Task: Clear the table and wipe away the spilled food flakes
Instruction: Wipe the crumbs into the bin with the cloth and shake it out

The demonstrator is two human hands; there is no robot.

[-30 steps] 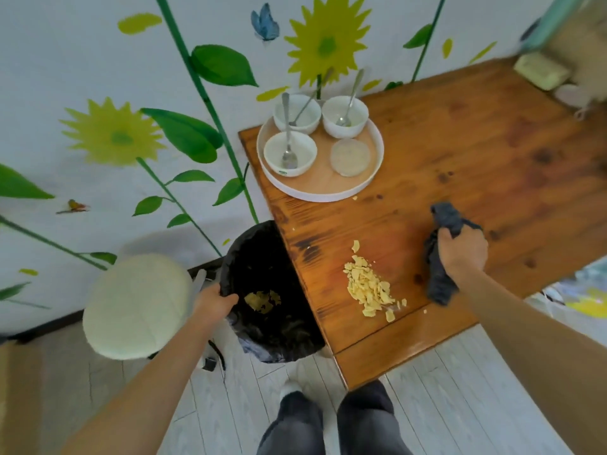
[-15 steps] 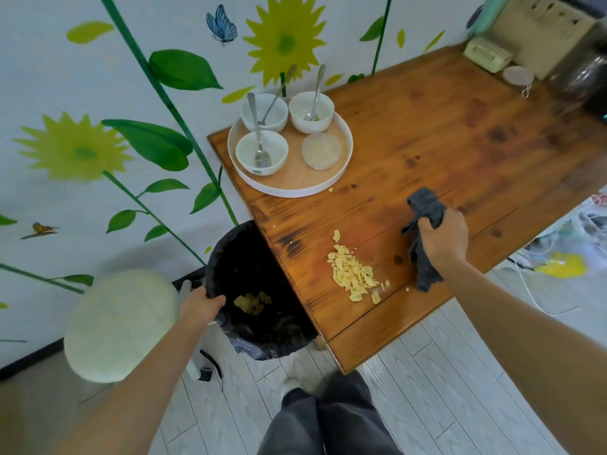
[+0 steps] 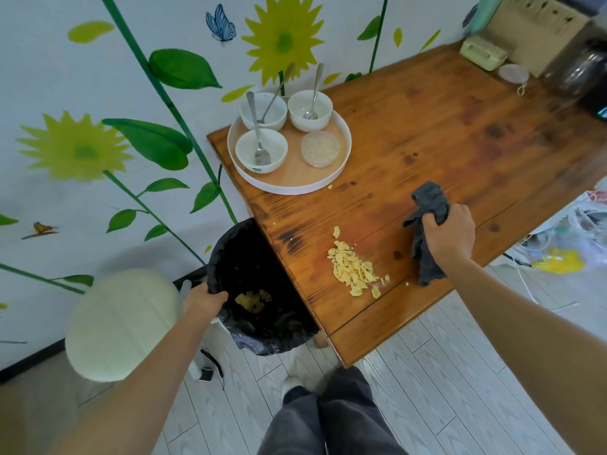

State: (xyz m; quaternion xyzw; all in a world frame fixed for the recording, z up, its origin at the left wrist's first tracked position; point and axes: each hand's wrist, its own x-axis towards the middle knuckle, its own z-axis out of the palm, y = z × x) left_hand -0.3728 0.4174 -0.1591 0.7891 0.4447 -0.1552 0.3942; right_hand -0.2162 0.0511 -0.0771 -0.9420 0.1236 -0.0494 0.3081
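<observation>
Head camera view: a heap of yellow food flakes [image 3: 356,272] lies at centre frame on the wooden bench [image 3: 460,133], near its front edge. Just right of it, the right hand [image 3: 450,231], its grip clenched around a dark grey cloth [image 3: 427,238], rests on the wood. At lower left, the left hand [image 3: 203,302] pinches the rim of a black-lined bin [image 3: 259,290] held against the bench edge, some flakes already inside. A tray of bowls [image 3: 289,144] sits above. Sweeping appears under way; the next move calls for pushing the heap left over the edge.
</observation>
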